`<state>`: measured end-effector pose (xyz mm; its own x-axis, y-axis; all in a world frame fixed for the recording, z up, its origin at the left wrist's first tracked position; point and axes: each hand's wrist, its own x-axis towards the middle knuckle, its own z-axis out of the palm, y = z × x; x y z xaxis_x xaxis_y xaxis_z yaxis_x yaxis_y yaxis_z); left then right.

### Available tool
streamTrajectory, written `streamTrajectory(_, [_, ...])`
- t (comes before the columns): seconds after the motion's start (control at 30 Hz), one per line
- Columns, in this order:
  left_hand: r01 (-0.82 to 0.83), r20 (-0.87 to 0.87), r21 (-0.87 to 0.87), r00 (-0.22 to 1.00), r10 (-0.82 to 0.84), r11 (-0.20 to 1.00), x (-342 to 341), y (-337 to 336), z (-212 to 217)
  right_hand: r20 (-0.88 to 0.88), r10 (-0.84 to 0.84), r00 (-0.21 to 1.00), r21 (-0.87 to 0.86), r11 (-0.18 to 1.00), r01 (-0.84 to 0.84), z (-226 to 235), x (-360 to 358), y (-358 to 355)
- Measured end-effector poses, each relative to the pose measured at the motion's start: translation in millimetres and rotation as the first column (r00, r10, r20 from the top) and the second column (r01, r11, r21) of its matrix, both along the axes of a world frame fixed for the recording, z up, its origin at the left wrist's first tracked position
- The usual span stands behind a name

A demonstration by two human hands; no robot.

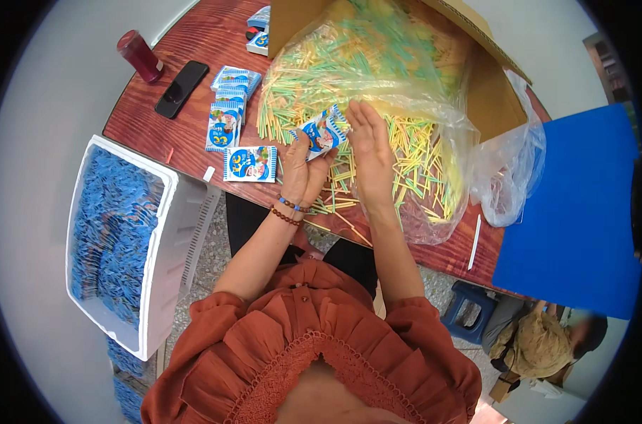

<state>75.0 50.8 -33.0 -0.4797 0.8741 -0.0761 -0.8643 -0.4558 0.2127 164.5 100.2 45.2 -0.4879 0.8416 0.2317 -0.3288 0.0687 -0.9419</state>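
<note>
Your left hand [303,173] pinches a small blue-and-white packet [322,132] at the surface's near edge; your right hand [369,145], fingers straight and together, stands just right of it beside the sticks [405,159].

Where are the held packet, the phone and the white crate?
Held packet [321,133], head view: its printed front.
Phone [181,89], head view: middle of its black back.
White crate [167,233], head view: its right wall.
</note>
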Motion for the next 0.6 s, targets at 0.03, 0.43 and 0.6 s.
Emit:
streamTrajectory(0.03, [-0.009,0.004,0.011,1.000,0.009,1.000,-1,1,1,0.004,0.009,1.000,0.011,1.000,-0.009,-9,0,-2])
streamTrajectory(0.43, [-0.146,-0.353,-0.083,0.929,0.108,0.986,-50,-30,6,0.387,0.125,0.913,0.337,0.903,-0.267,18,-38,21])
streamTrajectory(0.6, [-0.423,-0.634,-0.220,0.747,0.201,0.879,-74,-48,5,0.476,0.116,0.872,0.339,0.891,-0.303,13,-62,27])
